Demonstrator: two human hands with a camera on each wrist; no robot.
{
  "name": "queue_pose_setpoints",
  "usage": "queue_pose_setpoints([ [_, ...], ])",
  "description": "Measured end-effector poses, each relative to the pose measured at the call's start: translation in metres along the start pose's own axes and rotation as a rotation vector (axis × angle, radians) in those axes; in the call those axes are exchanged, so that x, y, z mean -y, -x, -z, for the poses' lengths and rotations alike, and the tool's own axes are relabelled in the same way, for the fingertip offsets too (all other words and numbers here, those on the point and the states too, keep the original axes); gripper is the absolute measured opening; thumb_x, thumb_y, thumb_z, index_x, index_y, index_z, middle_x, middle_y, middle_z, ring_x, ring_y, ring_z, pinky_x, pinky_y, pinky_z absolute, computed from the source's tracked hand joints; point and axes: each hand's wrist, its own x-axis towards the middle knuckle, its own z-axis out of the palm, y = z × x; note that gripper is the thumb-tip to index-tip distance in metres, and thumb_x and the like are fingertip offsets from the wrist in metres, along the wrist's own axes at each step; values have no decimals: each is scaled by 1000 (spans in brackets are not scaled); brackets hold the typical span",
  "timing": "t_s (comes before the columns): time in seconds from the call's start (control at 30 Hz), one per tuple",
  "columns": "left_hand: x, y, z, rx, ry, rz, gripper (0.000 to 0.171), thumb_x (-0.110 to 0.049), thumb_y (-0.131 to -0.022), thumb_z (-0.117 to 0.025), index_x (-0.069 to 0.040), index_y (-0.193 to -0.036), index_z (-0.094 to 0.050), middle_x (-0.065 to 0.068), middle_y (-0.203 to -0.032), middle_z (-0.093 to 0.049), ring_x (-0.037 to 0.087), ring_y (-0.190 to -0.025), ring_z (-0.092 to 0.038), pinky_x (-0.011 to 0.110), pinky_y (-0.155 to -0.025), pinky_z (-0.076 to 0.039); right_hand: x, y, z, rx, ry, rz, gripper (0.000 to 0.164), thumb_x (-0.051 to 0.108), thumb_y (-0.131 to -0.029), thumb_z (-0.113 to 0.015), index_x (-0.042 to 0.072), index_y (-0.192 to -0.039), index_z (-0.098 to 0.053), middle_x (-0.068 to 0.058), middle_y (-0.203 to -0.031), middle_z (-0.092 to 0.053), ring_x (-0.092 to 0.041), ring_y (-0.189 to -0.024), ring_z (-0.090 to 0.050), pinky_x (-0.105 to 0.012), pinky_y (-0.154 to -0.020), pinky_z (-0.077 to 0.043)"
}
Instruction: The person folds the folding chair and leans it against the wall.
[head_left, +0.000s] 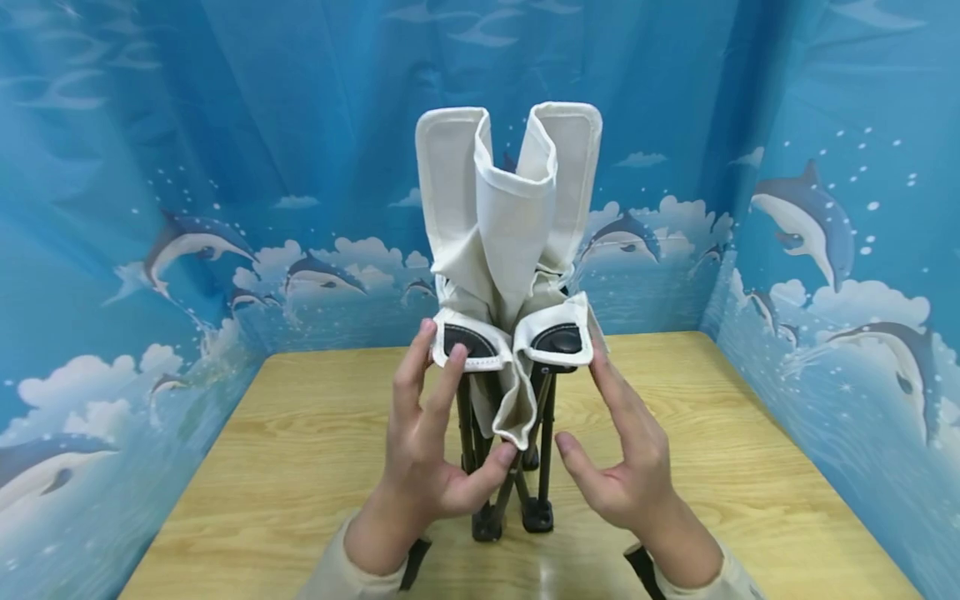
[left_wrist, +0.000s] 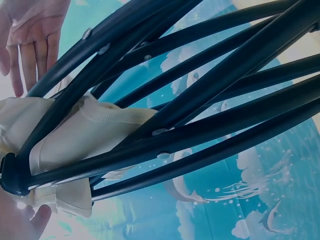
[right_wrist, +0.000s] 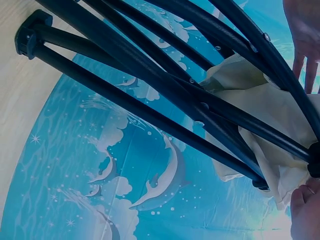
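Note:
A folding chair with white fabric (head_left: 516, 221) and a black tube frame (head_left: 547, 442) stands upright, folded together. Two front seat corners carry black patches (head_left: 557, 338). My left hand (head_left: 427, 450) has its fingers spread at the left corner, fingertips on its edge and black patch, the thumb by the fabric's lower fold. Along the right corner's outer edge lie the fingertips of my right hand (head_left: 633, 458); its thumb stands out apart from the frame. Crossed black tubes (left_wrist: 210, 125) joined by rivets fill the left wrist view. The right wrist view shows similar tubes (right_wrist: 150, 75) and a black foot (right_wrist: 34, 37).
The chair's feet (head_left: 537, 515) rest on a light wood-grain table (head_left: 315, 467). A blue curtain (head_left: 300, 108) printed with dolphins and clouds surrounds the table at the back and both sides. Light sleeves (head_left: 352, 567) with dark wrist straps show at the bottom.

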Motion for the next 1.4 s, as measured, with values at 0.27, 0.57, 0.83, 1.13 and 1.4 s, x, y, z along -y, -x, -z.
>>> queue_pose_setpoints([
  [0.27,1,11,1,18,14,35,83,-38,-95,-68,9,-157,-39,47,-152,-35,53,-147,-42,44,-118,-46,-3,6,-1,61,-43,-16,59,29,-100,-73,-21,-129,-62,-29,-139,-67,-29,-139,-62,-35,-118,-47],
  [0.57,7,18,3,41,44,68,93,-37,-93,-73,18,-149,-24,42,-140,-45,42,-117,-58,41,-84,-47,-5,12,-1,121,55,-36,57,41,-94,-79,-11,-117,-75,-21,-127,-75,-38,-109,-69,-27,-113,-48],
  [0.83,9,30,6,123,46,108,83,-37,-93,-74,18,-142,-34,36,-138,-52,37,-110,-57,38,-82,-50,-8,20,0,162,80,-58,55,45,-92,-80,-4,-118,-77,-22,-120,-74,-36,-107,-66,-23,-112,-46],
  [1.13,6,39,5,168,-43,133,78,-42,-94,-72,16,-139,-48,32,-135,-56,37,-111,-61,41,-91,-55,-11,28,-1,212,73,-86,56,45,-88,-85,2,-123,-77,-21,-123,-71,-34,-111,-64,-23,-111,-44],
  [1.4,5,46,7,187,-90,145,76,-48,-95,-69,13,-138,-51,27,-126,-57,35,-108,-61,44,-88,-54,-12,36,-1,227,92,-107,55,48,-90,-82,4,-122,-78,-21,-120,-70,-34,-111,-64,-21,-104,-47],
])
